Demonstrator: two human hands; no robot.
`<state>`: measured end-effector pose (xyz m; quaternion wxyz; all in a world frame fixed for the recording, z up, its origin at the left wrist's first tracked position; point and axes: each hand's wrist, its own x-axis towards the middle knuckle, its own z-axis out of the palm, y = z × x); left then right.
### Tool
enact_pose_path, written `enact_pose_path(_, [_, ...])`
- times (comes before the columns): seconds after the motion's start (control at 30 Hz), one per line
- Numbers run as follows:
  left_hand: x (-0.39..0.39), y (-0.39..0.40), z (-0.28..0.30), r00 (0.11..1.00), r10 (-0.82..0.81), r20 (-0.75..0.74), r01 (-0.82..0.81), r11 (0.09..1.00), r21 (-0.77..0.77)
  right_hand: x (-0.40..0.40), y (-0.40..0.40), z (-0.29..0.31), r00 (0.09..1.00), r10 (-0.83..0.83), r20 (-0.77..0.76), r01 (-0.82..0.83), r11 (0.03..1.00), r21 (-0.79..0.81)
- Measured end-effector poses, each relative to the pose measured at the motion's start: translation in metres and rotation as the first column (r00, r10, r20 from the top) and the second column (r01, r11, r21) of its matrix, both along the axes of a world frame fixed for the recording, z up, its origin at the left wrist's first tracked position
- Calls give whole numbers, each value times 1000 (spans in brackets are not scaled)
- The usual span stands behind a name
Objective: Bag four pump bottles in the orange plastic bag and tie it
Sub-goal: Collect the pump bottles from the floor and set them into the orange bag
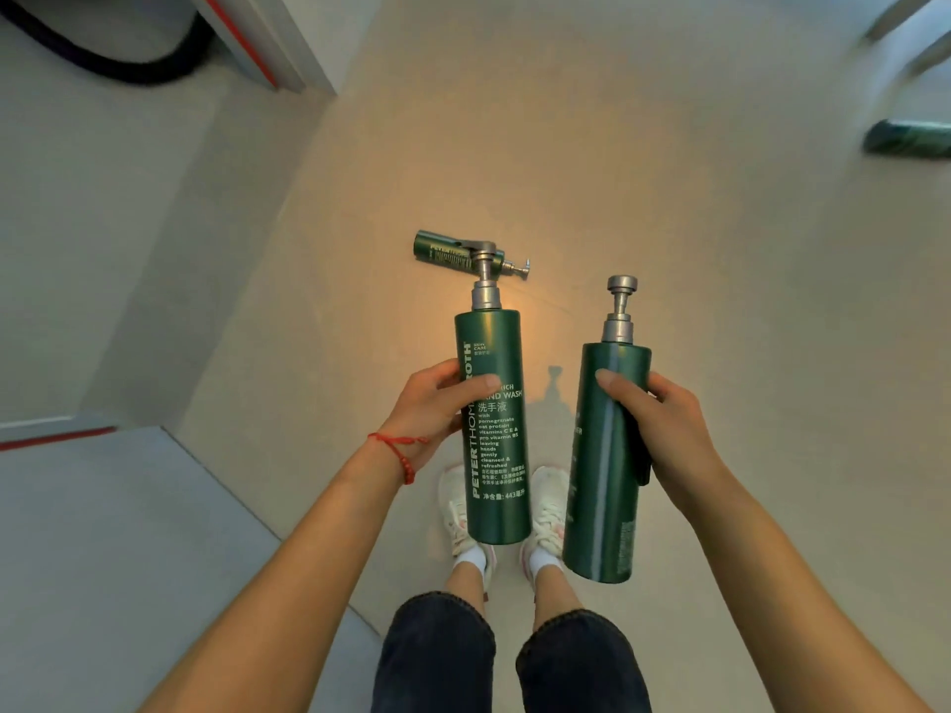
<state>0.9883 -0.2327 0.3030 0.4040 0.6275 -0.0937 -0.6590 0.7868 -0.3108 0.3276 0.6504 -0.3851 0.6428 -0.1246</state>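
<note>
My left hand grips a green pump bottle with white lettering, held upright over the floor. A second green pump bottle is held in my right hand, label turned away, with something dark pinched against it. A third green pump bottle lies on its side on the floor ahead, partly hidden behind the left bottle's silver pump. Another green bottle lies blurred at the far right edge. No orange bag is visible.
I stand on a beige floor, my white shoes below the bottles. A grey raised surface with a red-edged strip lies to the left. A black hose or cable curves at the top left. Furniture legs show at the top right.
</note>
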Motion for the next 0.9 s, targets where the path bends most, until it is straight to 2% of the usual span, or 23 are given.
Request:
enact_pose_path(0.2, [0, -7, 106, 999, -26, 39, 27, 999, -34, -12, 6, 104, 999, -41, 5, 41, 999, -34])
enact_pose_path(0.4, [-8, -7, 180, 995, -89, 51, 92, 994, -60, -25, 8, 182, 988, -146, 52, 150, 984, -95])
enact_pose_path(0.63, [-37, -34, 222, 974, -195, 113, 205, 975, -89, -57, -1, 227, 958, -261, 116, 276, 952, -137])
enact_pose_path(0.9, [-106, -101, 251, 950, -267, 162, 289, 948, -134, -135, -43, 252, 922, -360, 144, 380, 912, -157])
